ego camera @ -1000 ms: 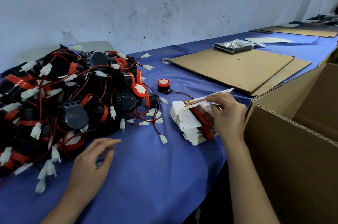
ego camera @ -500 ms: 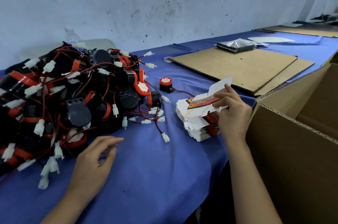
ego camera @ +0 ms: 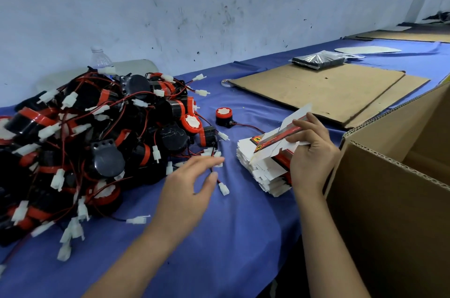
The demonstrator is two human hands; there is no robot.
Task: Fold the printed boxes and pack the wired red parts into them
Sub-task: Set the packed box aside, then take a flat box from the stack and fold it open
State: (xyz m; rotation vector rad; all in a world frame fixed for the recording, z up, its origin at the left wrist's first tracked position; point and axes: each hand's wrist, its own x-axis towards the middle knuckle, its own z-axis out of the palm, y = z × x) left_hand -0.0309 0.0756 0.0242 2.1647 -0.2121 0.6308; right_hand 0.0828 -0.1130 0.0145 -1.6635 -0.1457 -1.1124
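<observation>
A big heap of black-and-red wired parts (ego camera: pixel 97 137) with white plugs covers the left of the blue table. One single red part (ego camera: pixel 223 116) sits apart, its wire trailing right. A stack of flat printed boxes (ego camera: pixel 263 171) lies at the table's front right. My right hand (ego camera: pixel 309 154) pinches one flat red-and-white box (ego camera: pixel 277 138) and holds it tilted just above the stack. My left hand (ego camera: pixel 192 185) hovers with spread fingers over the cloth, between the heap and the stack, holding nothing.
A large open brown carton (ego camera: pixel 394 200) stands at the right edge. Flat cardboard sheets (ego camera: pixel 323 88) lie behind the stack, with a wrapped black packet (ego camera: pixel 316 60) on them. A plastic bottle (ego camera: pixel 99 58) stands behind the heap by the wall.
My right hand has lifted one flat box off the stack and tilted it up. My left hand has moved right, from the heap's near edge toward the stack.
</observation>
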